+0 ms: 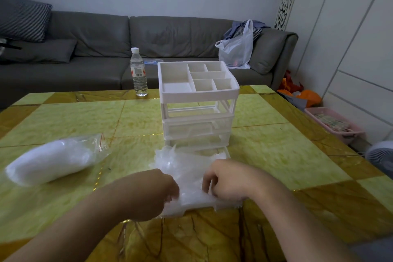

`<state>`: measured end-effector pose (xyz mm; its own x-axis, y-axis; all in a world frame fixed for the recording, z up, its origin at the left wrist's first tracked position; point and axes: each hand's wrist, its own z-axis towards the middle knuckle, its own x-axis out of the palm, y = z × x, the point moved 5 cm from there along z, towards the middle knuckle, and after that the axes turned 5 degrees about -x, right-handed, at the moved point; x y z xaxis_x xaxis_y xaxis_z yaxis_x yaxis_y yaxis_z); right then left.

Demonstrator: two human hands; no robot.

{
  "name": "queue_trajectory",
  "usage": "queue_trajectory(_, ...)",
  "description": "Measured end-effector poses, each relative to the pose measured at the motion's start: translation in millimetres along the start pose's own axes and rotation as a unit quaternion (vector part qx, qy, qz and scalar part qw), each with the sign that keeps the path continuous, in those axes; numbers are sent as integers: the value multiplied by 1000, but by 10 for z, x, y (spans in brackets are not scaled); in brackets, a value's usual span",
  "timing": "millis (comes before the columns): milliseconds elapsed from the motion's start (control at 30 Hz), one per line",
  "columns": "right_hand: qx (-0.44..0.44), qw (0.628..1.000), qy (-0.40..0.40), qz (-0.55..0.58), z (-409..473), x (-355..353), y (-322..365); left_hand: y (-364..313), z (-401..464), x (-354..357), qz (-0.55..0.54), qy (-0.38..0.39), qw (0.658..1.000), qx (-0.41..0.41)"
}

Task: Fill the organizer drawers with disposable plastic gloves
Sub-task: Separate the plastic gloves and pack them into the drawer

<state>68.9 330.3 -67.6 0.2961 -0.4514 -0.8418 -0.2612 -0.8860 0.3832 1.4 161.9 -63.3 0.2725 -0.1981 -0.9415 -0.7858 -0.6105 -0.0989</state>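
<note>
A white plastic organizer [197,100] with a divided top tray and clear drawers stands in the middle of the table. One drawer [191,208] is out of the frame and lies on the table in front of it, its slot near the top standing empty. A crumpled bunch of clear plastic gloves [182,166] fills this drawer. My left hand [157,191] grips the gloves at the drawer's left side with curled fingers. My right hand [223,181] has its fingers curled into the gloves on the right side. A clear bag of more gloves [53,161] lies at the left.
A water bottle [139,72] stands behind the organizer near the far table edge. The table top [276,155] is yellow-green tile with brown borders. A grey sofa [106,49] with a white plastic bag [236,49] is beyond. A pink basket [331,123] and a fan [380,157] sit on the floor at right.
</note>
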Motion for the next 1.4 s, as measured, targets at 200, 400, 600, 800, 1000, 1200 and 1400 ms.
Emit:
queue_trajectory(200, 67, 989, -86, 99, -256, -342, -474, 508, -223, -161, -304, -228, 921, -86)
queue_trajectory(400, 53, 993, 19, 108, -283, 16, -541, 481, -157, 487, -440, 23, 897, -45)
queue_trajectory(600, 12, 980, -76, 184, -367, -92, -540, 275, -57, 406, -356, -157, 919, -65)
queue_trajectory(800, -50, 936, -171, 303, -599, -531, -698, 47, -214, -196, -365, -248, 897, -20)
queue_trajectory(1000, -119, 894, -213, 375, -540, -702, -717, 15, -101, -452, -370, -250, 894, -40)
queue_trajectory(1200, -116, 887, -207, 397, -390, -733, -729, 75, 43, -455, -378, -256, 888, -42)
queue_trajectory(1400, -136, 876, -210, 413, -281, -763, -755, 122, 114, -472, -386, -279, 878, -44)
